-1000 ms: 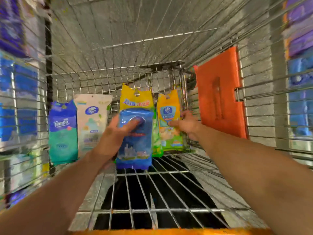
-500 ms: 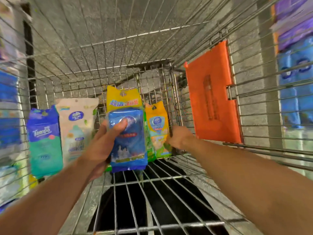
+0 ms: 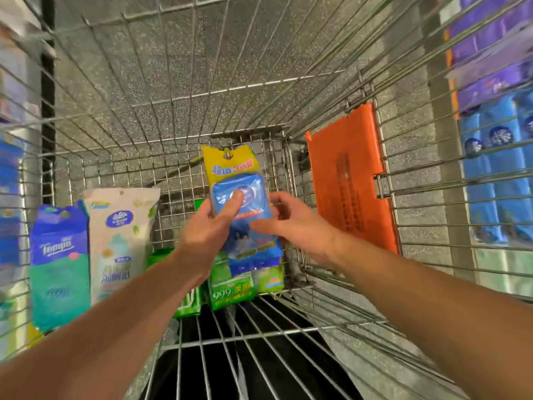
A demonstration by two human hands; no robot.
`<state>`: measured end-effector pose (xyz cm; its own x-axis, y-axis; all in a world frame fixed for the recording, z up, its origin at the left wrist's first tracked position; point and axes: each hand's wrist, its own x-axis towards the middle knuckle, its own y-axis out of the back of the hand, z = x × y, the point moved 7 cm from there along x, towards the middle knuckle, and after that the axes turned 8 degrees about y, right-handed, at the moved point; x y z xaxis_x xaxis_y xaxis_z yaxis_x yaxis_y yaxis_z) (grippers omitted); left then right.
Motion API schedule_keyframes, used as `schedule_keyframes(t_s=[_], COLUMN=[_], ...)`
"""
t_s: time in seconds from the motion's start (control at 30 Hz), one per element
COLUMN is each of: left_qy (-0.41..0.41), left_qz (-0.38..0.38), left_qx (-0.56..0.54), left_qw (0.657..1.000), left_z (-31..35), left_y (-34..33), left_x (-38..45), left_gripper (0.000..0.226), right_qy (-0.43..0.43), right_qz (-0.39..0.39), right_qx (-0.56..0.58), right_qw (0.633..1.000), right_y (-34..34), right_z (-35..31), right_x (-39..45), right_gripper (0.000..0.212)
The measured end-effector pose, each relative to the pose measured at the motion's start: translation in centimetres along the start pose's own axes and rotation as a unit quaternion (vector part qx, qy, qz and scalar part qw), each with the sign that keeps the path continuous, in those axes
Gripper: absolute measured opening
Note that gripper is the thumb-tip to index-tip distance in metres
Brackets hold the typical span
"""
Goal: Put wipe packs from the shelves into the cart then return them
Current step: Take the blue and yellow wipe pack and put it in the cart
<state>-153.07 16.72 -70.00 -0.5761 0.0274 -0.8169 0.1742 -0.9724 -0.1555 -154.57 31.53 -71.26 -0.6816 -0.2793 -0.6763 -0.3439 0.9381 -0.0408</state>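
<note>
I am looking down into a wire cart [image 3: 184, 174]. My left hand [image 3: 209, 229] grips a blue wipe pack with a yellow header [image 3: 245, 209], thumb on its front. My right hand [image 3: 294, 223] holds the same pack at its right edge, thumb in front and fingers behind. Against the cart's left end stand a blue and green Tempo pack [image 3: 59, 264] and a white Vinda pack [image 3: 121, 241]. Green packs [image 3: 230, 290] stand below the held pack, partly hidden by my hands.
An orange plastic flap [image 3: 349, 180] hangs on the cart's right wall. Shelves of blue and purple packs [image 3: 496, 168] show through the wires on the right. Blurred blue goods [image 3: 11, 174] sit beyond the left wall. Dark floor shows under the cart's bottom bars [image 3: 259, 333].
My right hand left the yellow pack at the cart's end and came onto the blue pack. My left hand lifted the blue pack higher, uncovering the green packs.
</note>
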Motion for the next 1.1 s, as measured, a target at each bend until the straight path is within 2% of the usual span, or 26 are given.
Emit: schedule_keyframes(t_s=[0.03,0.1,0.13,0.2,0.23,0.37,0.43,0.5,0.57,0.7,0.8,0.87,0.93,0.97,1.0,1.07,1.1], left_qy=[0.006,0.010,0.012,0.015,0.019,0.028,0.040,0.036,0.050,0.109,0.096,0.062,0.058,0.061,0.061,0.004,-0.025], left_qz=[0.006,0.035,0.045,0.010,-0.016,-0.064,-0.068,-0.048,-0.021,0.013,0.079,0.107,0.116,0.116,0.111,0.101,0.091], left_qx=[-0.001,-0.007,-0.004,0.038,0.063,0.065,0.065,0.077,0.077,0.086,0.135,0.147,0.226,0.293,0.386,0.544,0.586], left_qw=[1.000,0.999,0.999,0.999,0.998,0.995,0.995,0.995,0.996,0.990,0.983,0.981,0.965,0.947,0.914,0.833,0.805], left_z=[-0.1,-0.1,-0.1,0.3,0.4,1.4,1.8,1.9,1.7,0.4,0.6,1.3,2.0,2.2,2.5,3.1,3.3], left_y=[-0.1,0.1,0.2,-0.6,-1.2,-3.2,-3.7,-3.4,-2.6,0.4,2.5,3.1,3.3,3.6,3.7,4.2,4.4], left_x=[0.8,2.2,2.8,4.0,4.7,7.3,8.2,9.0,8.8,8.5,7.6,6.8,6.1,5.5,4.7,3.2,2.2], left_gripper=[0.018,0.042,0.045,0.011,0.007,0.018,0.027,0.029,0.031,0.034,0.035,0.037,0.040,0.042,0.047,0.069,0.079], right_qy=[0.006,0.003,0.001,0.002,0.004,-0.001,-0.014,-0.050,-0.098,-0.063,-0.036,0.011,0.054,0.057,0.057,0.050,0.054], right_qz=[0.021,0.065,0.083,0.113,0.125,0.171,0.181,0.183,0.189,0.206,0.202,0.209,0.175,0.153,0.128,0.083,0.061], right_qx=[-0.001,0.004,0.003,0.003,0.005,-0.048,-0.126,-0.270,-0.355,-0.445,-0.443,-0.447,-0.454,-0.445,-0.434,-0.412,-0.418], right_qw=[1.000,0.998,0.997,0.994,0.992,0.984,0.975,0.944,0.910,0.869,0.873,0.870,0.872,0.881,0.890,0.906,0.905], right_y=[0.6,2.0,2.6,3.4,3.8,5.8,6.6,7.0,6.9,6.7,6.2,5.5,3.9,3.0,2.0,0.0,-1.1], right_z=[0.1,0.5,0.9,1.0,1.1,1.0,0.8,0.4,-0.2,-2.1,-2.5,-3.1,-3.8,-4.0,-4.2,-5.2,-6.0], right_x=[0.5,1.8,2.7,4.5,5.5,9.5,11.6,13.1,13.5,12.3,10.1,8.8,7.7,7.2,6.7,5.7,5.1], right_gripper=[0.047,0.049,0.051,0.057,0.057,0.028,0.022,0.034,0.046,0.043,0.046,0.043,0.029,0.017,0.012,0.032,0.042])
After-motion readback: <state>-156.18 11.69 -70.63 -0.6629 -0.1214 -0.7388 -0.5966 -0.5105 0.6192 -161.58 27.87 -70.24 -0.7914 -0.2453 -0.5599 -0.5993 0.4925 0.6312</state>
